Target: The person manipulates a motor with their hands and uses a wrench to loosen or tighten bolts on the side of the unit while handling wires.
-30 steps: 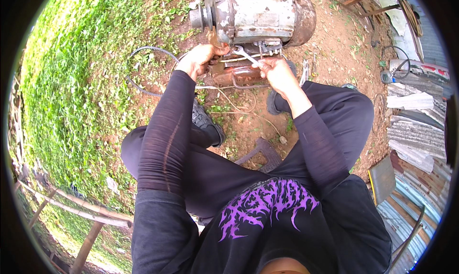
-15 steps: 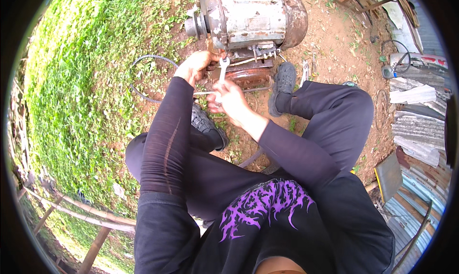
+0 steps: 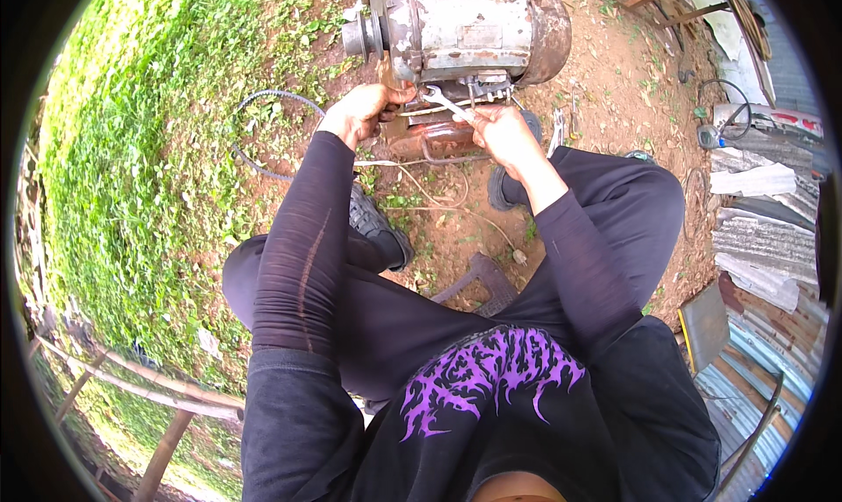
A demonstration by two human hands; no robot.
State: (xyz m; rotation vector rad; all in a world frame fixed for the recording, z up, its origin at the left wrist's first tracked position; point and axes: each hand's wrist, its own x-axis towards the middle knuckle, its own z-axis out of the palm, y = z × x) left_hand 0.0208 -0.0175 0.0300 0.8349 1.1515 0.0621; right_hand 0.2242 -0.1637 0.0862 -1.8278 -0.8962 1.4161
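Head view, so you're getting it straight down. Carrying everything is the bare brown dirt ground (image 3: 605, 68), with the grass edge off to the left. Biggest thing on it is a pale grey, rust-blotched, barrel-shaped metal motor (image 3: 478, 33) near the far edge, lying on its side, with a grey grooved metal pulley (image 3: 358, 39) poking out its left end. Under its near edge sits a rounded, red-brown rusty metal base (image 3: 443, 138), partly covered. Toward the grass edge there's a dark ribbed loop (image 3: 250, 103), well apart from the pulley.

Hands next. Left hand (image 3: 361, 112) is up at the motor's near left corner, fingers curled in close; can't tell if they're clamped on anything, the fingertips are lost in the clutter. Right hand (image 3: 511, 138) is closed around the handle of a small silver metal open-ended wrench (image 3: 450, 106), whose head is at the motor's lower near edge, just right of the left fingers.

Progress-wise? I'd call it mid-job: tool in hand and up at the work, motor resting over the base, loop off the pulley. Whether a fastener's tight or loose, or how many are left, can't tell; it's too small.
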